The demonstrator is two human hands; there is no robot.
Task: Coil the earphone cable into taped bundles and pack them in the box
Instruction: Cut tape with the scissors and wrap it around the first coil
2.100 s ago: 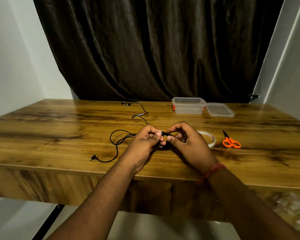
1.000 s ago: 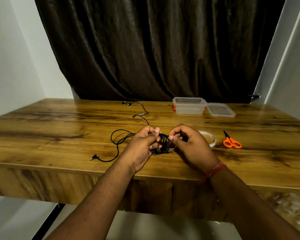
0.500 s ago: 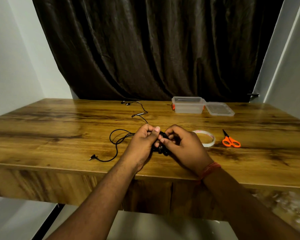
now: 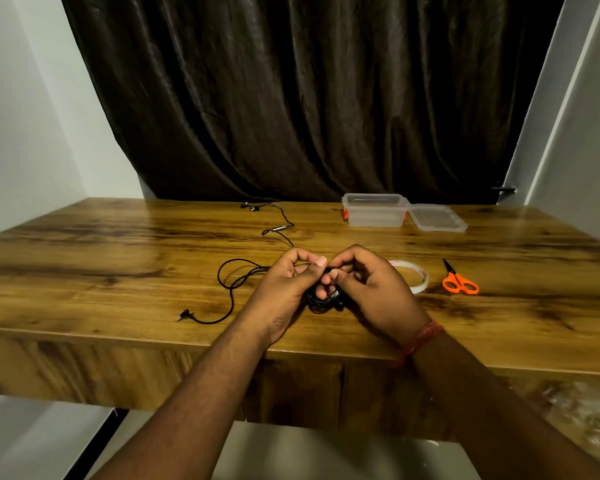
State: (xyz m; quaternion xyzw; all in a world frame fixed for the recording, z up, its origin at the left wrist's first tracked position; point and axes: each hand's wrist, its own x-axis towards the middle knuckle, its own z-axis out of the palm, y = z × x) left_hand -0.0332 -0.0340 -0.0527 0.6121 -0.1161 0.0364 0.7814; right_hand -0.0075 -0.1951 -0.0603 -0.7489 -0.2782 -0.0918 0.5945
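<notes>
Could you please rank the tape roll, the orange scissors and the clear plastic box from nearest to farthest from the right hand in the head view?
From the right hand:
1. Tape roll, just past the knuckles on its right.
2. Orange scissors, farther right on the table, beyond the tape.
3. Clear plastic box, at the table's far edge by the curtain.

Both forearms reach over the table's near edge; left hand (image 4: 284,289) and right hand (image 4: 371,289) meet fingertip to fingertip, fingers curled, pinching.
</notes>
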